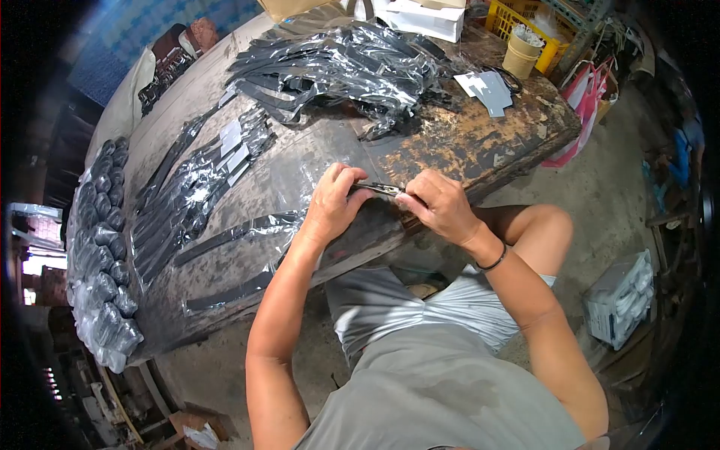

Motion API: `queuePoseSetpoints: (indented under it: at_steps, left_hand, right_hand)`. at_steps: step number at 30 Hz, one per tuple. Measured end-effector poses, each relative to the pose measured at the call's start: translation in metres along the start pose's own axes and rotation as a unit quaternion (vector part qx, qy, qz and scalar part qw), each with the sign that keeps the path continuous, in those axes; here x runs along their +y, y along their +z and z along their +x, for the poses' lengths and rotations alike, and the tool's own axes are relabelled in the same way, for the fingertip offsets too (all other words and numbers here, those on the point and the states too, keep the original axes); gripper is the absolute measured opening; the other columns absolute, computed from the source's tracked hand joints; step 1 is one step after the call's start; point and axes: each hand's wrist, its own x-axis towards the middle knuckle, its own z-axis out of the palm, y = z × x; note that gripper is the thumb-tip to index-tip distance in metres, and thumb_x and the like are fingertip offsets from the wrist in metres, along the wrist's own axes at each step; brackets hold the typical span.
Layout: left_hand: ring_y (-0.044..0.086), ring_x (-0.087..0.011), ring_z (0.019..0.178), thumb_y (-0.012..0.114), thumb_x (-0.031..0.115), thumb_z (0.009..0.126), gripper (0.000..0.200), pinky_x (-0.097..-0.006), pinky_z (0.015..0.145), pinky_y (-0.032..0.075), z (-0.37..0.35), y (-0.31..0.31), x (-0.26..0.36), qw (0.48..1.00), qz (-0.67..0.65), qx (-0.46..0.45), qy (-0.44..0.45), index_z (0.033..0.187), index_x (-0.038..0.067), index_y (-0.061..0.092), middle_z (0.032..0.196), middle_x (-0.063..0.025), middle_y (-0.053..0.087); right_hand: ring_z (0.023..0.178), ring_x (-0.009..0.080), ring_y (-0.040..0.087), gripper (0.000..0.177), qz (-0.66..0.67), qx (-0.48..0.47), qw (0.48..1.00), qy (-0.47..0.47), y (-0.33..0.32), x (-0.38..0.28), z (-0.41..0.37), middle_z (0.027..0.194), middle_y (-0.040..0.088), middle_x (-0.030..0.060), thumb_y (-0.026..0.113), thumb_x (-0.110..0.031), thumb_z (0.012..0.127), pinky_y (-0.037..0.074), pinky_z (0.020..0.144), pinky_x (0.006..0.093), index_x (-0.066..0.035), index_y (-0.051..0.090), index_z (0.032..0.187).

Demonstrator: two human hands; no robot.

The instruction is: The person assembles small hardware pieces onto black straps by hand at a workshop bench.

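Observation:
Over the front edge of the worn table, my left hand (335,201) grips one end of a small dark metal tool (379,188), its fingers closed round it. At the tool's other end, my right hand (436,204) is closed in a pinch; what lies between its fingertips is too small to make out. Left of my left hand lie dark strips in clear plastic (240,234). Behind it is a bundle of similar wrapped strips (191,191) with pale cards (231,142) on top.
A large heap of wrapped black strips (337,67) covers the table's back. Rolled bags (101,247) line the left edge. Grey cards (491,91), a tan cup (523,51) and a yellow crate (555,52) are at right. A clear bin (619,300) stands on the floor.

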Motion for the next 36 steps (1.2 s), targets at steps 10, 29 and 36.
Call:
queuePoseSetpoints:
  at_steps: [10,29,36]
  left_hand:
    - [0.062,-0.0320,0.091,0.070,0.012,0.076,0.027,-0.0395,0.081,0.048,0.000,-0.001,0.001,0.997,0.037,-0.066,0.029,0.101,0.005,0.062,0.094,-0.0136,0.065]
    - [0.064,-0.0319,0.088,0.068,0.008,0.076,0.023,-0.0396,0.078,0.050,0.002,0.001,0.005,0.997,0.041,-0.024,0.062,0.098,0.005,0.063,0.093,-0.0123,0.066]
    - [0.064,-0.0323,0.082,0.069,0.018,0.082,0.026,-0.0390,0.074,0.049,0.018,-0.001,0.025,0.992,-0.049,-0.114,-0.034,0.102,0.003,0.063,0.088,-0.0153,0.067]
  right_hand:
    - [0.070,0.0250,0.057,0.016,-0.025,0.010,0.999,-0.025,-0.002,0.004,-0.002,0.079,0.053,0.0060,0.069,-0.018,0.081,0.047,0.061,0.0361,-0.008,0.057,0.085]
    - [0.070,0.0261,0.058,0.018,-0.004,-0.022,1.000,-0.008,-0.004,0.008,0.003,0.079,0.054,0.0065,0.069,-0.020,0.081,0.047,0.059,0.0379,-0.009,0.058,0.089]
    - [0.067,0.0241,0.060,0.017,0.102,-0.024,0.990,0.099,-0.003,0.015,0.013,0.077,0.060,0.0074,0.068,-0.016,0.084,0.048,0.061,0.0329,-0.004,0.060,0.094]
